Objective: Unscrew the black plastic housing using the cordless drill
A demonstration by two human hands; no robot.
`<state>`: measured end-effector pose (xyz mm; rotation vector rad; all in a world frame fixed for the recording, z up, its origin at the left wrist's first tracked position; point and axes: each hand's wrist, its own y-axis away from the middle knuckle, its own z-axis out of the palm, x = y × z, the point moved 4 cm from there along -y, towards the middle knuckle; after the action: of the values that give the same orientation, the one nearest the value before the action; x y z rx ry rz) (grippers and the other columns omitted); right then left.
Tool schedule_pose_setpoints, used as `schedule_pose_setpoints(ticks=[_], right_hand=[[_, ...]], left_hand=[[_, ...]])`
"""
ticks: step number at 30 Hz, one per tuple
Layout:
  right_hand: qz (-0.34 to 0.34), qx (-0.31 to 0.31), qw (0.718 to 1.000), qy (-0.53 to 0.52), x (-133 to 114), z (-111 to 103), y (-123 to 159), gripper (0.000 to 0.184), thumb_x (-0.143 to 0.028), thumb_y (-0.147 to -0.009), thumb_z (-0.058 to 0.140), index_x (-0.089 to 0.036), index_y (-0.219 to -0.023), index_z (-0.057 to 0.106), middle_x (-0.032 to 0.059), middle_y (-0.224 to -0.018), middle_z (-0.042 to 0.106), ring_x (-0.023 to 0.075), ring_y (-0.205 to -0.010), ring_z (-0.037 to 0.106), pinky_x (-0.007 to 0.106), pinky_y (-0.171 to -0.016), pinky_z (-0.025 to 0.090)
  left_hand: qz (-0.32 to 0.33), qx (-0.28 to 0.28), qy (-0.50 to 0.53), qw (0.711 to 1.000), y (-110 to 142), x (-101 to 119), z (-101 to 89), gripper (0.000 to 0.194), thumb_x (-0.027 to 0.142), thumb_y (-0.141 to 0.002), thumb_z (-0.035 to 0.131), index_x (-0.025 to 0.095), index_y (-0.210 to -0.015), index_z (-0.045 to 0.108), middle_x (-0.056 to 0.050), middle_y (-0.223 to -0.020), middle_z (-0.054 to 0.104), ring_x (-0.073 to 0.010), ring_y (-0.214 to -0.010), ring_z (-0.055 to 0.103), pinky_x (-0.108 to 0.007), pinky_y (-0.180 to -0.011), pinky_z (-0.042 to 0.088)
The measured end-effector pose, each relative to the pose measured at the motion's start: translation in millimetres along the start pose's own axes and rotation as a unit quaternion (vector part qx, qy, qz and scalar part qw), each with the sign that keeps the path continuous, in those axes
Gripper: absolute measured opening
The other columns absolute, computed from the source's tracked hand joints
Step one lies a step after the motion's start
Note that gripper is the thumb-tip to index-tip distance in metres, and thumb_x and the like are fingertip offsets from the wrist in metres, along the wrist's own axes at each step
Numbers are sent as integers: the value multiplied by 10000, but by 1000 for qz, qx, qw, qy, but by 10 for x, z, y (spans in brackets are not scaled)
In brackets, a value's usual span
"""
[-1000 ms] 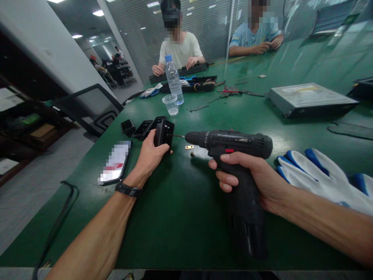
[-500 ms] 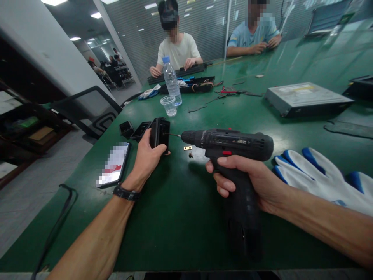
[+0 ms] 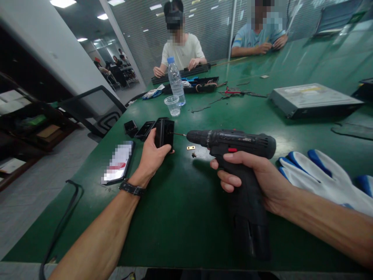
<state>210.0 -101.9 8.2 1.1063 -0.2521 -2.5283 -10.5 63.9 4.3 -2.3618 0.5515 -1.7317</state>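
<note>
My right hand (image 3: pixel 247 175) wraps round the grip of a black cordless drill (image 3: pixel 233 140), its chuck pointing left. A long thin bit (image 3: pixel 178 134) runs from the chuck into the open side of a black plastic housing (image 3: pixel 165 134). That housing is held upright on the table by my left hand (image 3: pixel 154 152), thumb at its lower front. The bit's tip is lost in the dark inside. Below the bit lie a small brass-coloured plate with two holes (image 3: pixel 190 147) and a few tiny screws (image 3: pixel 194 154).
Left of the housing lie black plastic parts (image 3: pixel 145 130) and a phone (image 3: pixel 119 162). A plastic cup (image 3: pixel 172 105) and water bottle (image 3: pixel 176 83) stand behind. White-blue gloves (image 3: pixel 323 177) and a flat metal-cased drive (image 3: pixel 314 100) are at right. Two people sit across the table (image 3: pixel 186 217).
The whole view has shifted slightly, so things appear a little further right. Both hands keep their holds, and the bit still reaches into the housing.
</note>
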Motion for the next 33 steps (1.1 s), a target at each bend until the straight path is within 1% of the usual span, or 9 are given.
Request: schedule_pose_setpoints(ticks=[4, 9, 16, 20, 24, 27, 33], right_hand=[[4, -4, 1000, 8, 1, -14, -8, 261, -311, -921, 614, -91, -897, 752, 6, -530, 540, 145, -531, 585, 231, -538, 452], [-6, -1, 999, 36, 9, -40, -5, 238, -313, -910, 646, -102, -899, 754, 11, -533, 570, 151, -533, 586, 254, -555, 463], [-6, 1, 999, 48, 13, -26, 19, 224, -325, -907, 661, -121, -885, 752, 9, -535, 565, 158, -545, 577, 269, -569, 469], [-9, 4, 999, 49, -4, -26, 28, 229, -319, -917, 644, -118, -894, 754, 10, -532, 553, 156, -539, 565, 264, -563, 468], [6, 25, 999, 32, -21, -33, 29, 237, -314, -905, 633, -116, -869, 759, 3, -520, 517, 150, -522, 544, 248, -518, 440], [9, 28, 999, 27, -20, -26, 29, 234, -319, -892, 643, -119, -875, 762, 2, -520, 511, 151, -517, 538, 245, -502, 424], [-16, 9, 997, 70, 6, 0, 29, 226, -324, -907, 660, -121, -888, 758, 6, -527, 533, 158, -528, 553, 272, -559, 463]], left_hand=[[-8, -3, 17, 1000, -15, -26, -6, 615, 173, -647, 737, 197, -1252, 628, -38, -1093, 660, -201, -907, 648, -324, -723, 635], [-29, -6, 40, 999, -16, -31, 10, 564, 191, -628, 734, 182, -1185, 646, -38, -1041, 667, -193, -851, 644, -321, -685, 630], [-21, -12, 41, 999, -8, -4, 14, 535, 179, -630, 721, 184, -1160, 649, -31, -1009, 659, -185, -843, 633, -303, -690, 613], [-24, -16, 43, 999, -8, -17, 19, 535, 167, -648, 720, 181, -1178, 652, -35, -1030, 662, -178, -844, 630, -295, -689, 601], [-24, -22, 35, 999, -7, -7, 30, 578, 162, -643, 724, 173, -1216, 650, -53, -1061, 673, -185, -859, 633, -306, -697, 601], [-20, -20, 30, 999, -7, -1, 28, 586, 160, -642, 736, 169, -1222, 652, -56, -1061, 672, -186, -866, 627, -302, -699, 596], [-28, -21, 37, 999, -19, -38, 17, 583, 161, -655, 736, 179, -1231, 651, -47, -1073, 677, -183, -850, 642, -300, -694, 591]])
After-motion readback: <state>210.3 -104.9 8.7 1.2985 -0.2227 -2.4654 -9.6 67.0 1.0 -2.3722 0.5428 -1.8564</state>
